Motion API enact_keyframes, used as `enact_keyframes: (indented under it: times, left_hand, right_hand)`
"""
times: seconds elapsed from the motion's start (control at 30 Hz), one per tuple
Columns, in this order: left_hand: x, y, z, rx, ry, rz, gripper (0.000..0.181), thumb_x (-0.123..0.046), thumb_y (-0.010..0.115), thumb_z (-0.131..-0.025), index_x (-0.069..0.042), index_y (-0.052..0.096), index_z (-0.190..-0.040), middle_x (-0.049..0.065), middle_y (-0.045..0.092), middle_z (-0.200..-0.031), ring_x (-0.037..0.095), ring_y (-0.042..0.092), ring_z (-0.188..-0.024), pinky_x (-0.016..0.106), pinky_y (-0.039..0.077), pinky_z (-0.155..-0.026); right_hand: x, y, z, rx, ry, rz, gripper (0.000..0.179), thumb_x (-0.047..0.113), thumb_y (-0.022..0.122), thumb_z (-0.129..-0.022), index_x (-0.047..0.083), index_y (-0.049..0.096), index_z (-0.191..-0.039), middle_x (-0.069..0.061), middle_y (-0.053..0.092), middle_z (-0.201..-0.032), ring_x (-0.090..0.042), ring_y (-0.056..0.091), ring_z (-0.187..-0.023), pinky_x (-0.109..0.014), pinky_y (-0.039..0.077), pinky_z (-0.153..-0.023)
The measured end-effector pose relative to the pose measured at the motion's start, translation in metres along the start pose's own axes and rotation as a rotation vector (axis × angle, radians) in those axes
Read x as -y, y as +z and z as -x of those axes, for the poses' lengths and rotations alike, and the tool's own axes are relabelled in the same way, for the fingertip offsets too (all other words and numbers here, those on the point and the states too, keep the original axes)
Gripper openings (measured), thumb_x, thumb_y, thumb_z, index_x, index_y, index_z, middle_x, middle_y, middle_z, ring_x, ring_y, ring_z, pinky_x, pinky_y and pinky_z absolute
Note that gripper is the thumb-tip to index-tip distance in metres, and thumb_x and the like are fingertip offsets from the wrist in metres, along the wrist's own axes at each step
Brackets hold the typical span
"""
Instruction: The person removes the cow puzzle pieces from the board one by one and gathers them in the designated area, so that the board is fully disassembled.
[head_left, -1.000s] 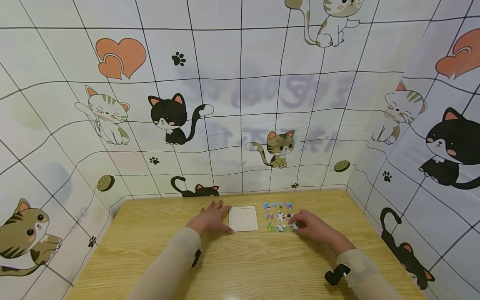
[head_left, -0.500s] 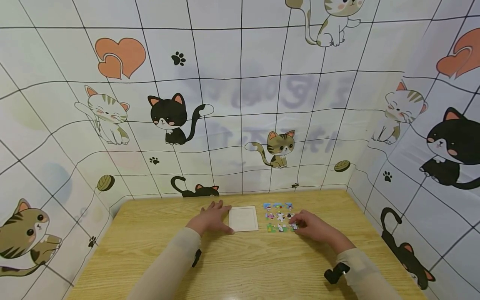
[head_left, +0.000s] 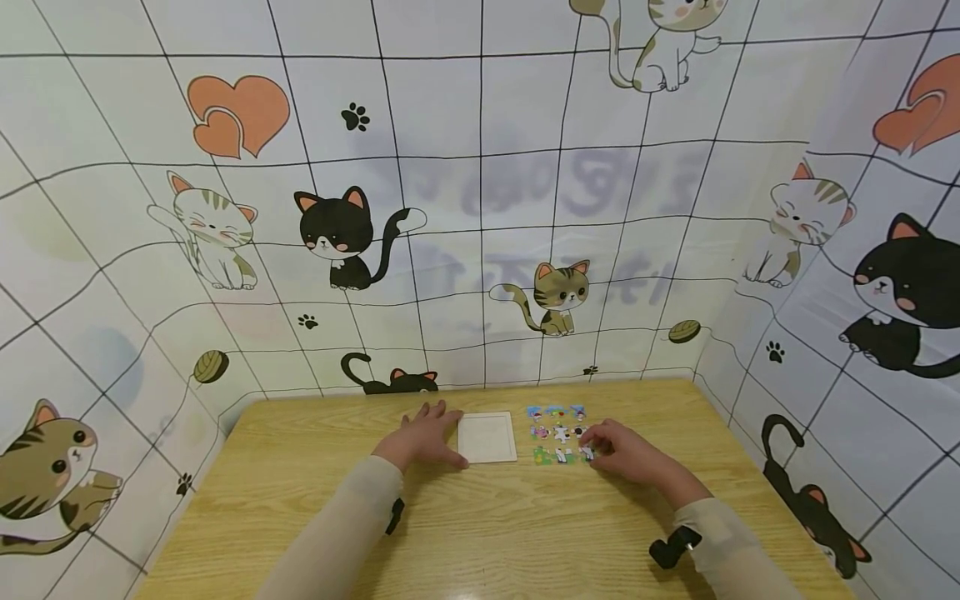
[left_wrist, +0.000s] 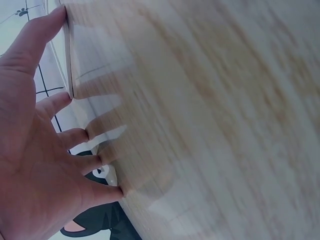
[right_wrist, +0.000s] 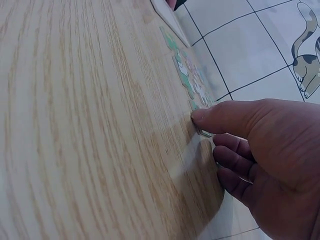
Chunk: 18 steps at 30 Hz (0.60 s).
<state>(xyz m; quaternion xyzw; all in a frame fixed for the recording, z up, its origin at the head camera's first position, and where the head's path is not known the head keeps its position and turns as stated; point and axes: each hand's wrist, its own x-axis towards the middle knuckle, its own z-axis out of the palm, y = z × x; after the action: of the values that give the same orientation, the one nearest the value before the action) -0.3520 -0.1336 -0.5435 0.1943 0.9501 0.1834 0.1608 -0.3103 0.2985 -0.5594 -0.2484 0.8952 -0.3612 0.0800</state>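
A shallow square puzzle tray (head_left: 486,437) lies flat on the table with nothing in it. Along its left side my left hand (head_left: 426,438) rests, thumb and index finger touching the tray's corners; the left wrist view shows the fingers (left_wrist: 102,193) spread, their tips on the table. Right of the tray, colourful jigsaw pieces (head_left: 561,433) are laid out in three spaced rows. At the near right corner of these rows, my right hand (head_left: 628,452) pinches a jigsaw piece (head_left: 587,452) between thumb and curled fingers. The hand partly hides this piece, which sits at table level.
The wooden table (head_left: 480,533) backs onto a wall covering (head_left: 450,192) printed with cats and grid lines. Similar covering rises at both sides. Black camera mounts (head_left: 674,547) sit on the wrists over the light sleeves.
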Motion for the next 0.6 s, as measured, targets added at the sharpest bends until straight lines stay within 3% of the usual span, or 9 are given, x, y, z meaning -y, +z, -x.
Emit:
enact_keyframes:
  times: [0.6]
  left_hand:
    - [-0.0001, 0.0001, -0.0014, 0.001, 0.004, -0.041, 0.111, -0.060, 0.089, -0.088, -0.015, 0.035, -0.174, 0.025, 0.018, -0.181, 0.056, 0.014, -0.165, 0.085, 0.014, -0.122]
  right_hand:
    - [0.0022, 0.0005, -0.0016, -0.025, 0.032, -0.019, 0.026, 0.005, 0.082, -0.100, 0.001, 0.073, -0.124, -0.010, 0.059, -0.108, -0.024, 0.056, -0.097, -0.034, 0.051, -0.082]
